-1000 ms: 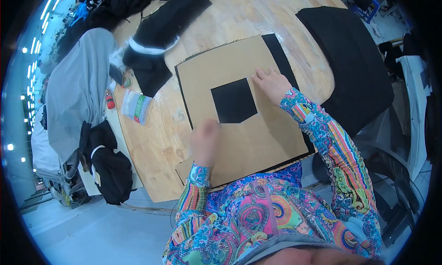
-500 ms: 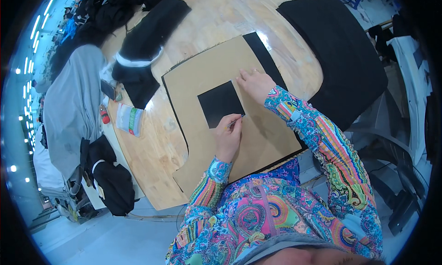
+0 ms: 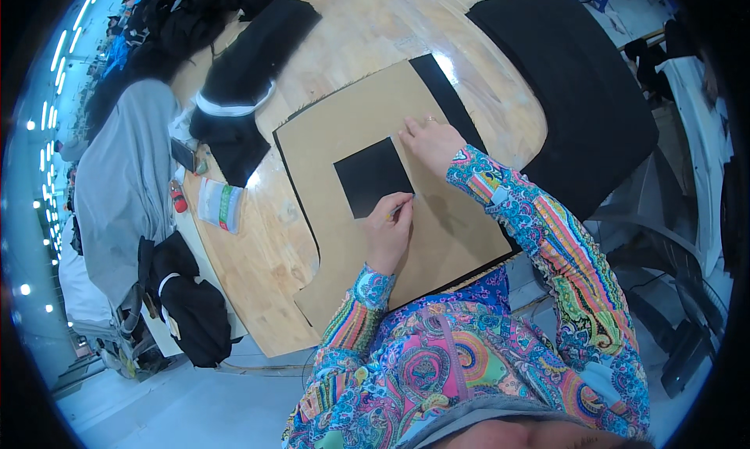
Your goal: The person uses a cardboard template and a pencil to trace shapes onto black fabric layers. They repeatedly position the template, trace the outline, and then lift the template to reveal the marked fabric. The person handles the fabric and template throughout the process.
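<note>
A tan cardboard pattern sheet (image 3: 445, 238) lies over black fabric (image 3: 447, 97), which shows along its edges. A black square (image 3: 367, 179) sits in the middle of the sheet; whether it is a cut-out or a piece on top, I cannot tell. My left hand (image 3: 388, 230) pinches a thin pen-like marker (image 3: 401, 207), its tip at the square's lower right corner. Resting on the cardboard beside the square's upper right edge, my right hand (image 3: 433, 143) is open, fingers stretched out.
A large black fabric panel (image 3: 578, 97) covers the table's right side. Black fabric with a white band (image 3: 226, 105) lies at the left, near a clear packet (image 3: 219, 204) and a small red item (image 3: 178, 197). Grey cloth (image 3: 129, 183) hangs beyond the table's left edge.
My left hand stays by the square's lower right corner, the marker tilting slightly. My right hand has barely moved. The whole view shifts very slightly.
</note>
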`<action>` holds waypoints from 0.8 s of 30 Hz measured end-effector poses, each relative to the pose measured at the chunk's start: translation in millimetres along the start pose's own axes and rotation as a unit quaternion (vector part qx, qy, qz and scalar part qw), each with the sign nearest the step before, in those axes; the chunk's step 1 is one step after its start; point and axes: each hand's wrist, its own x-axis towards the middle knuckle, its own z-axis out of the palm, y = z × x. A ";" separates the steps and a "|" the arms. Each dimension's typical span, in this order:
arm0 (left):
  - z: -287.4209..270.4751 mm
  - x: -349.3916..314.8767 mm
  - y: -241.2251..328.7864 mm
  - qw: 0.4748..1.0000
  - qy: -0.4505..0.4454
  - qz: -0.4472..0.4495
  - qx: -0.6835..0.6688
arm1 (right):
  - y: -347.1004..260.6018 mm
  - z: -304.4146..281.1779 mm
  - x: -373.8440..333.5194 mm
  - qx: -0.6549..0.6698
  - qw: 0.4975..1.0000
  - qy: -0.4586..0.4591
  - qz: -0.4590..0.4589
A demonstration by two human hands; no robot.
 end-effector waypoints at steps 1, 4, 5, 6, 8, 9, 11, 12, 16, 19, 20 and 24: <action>0.0 0.4 1.1 1.000 0.001 0.003 0.005 | 0.4 0.8 0.0 0.000 1.000 0.003 -0.001; -2.4 0.0 0.9 1.000 0.004 0.006 0.016 | -0.2 1.3 0.6 0.002 1.000 0.004 -0.004; -6.1 -1.4 -1.2 1.000 0.005 0.002 0.018 | -1.9 -2.1 1.2 0.006 1.000 -0.002 -0.004; -10.3 -2.9 -2.4 1.000 0.006 -0.002 0.021 | -3.5 -4.1 2.1 0.010 1.000 -0.008 -0.004; -14.5 -4.8 -1.1 1.000 0.004 -0.016 0.023 | 1.3 -3.1 -0.9 0.009 1.000 -0.008 0.004; -16.5 -5.6 -0.6 0.999 0.003 -0.022 0.024 | 4.2 -2.9 -2.8 0.009 1.000 -0.008 0.009; -26.1 -10.2 -7.5 0.999 0.013 -0.036 0.031 | 1.8 -1.2 -0.5 0.004 1.000 0.000 -0.001; -30.2 -12.3 -10.1 0.998 0.018 -0.043 0.034 | 0.5 -0.4 0.4 0.001 1.000 0.004 -0.006; -38.3 -16.7 -12.1 0.997 0.025 -0.050 0.061 | -1.1 -1.1 0.5 -0.001 1.000 -0.003 -0.005; -39.8 -17.8 -15.1 0.995 0.030 -0.043 0.080 | -0.1 -3.5 -0.5 -0.002 1.000 -0.011 -0.004; -39.8 -17.7 -14.5 0.995 0.032 -0.037 0.083 | 0.5 -3.3 -0.5 -0.001 1.000 -0.014 -0.003; -42.6 -18.0 -17.5 0.994 0.038 -0.001 0.106 | -0.7 -3.9 0.3 0.001 1.000 -0.020 -0.003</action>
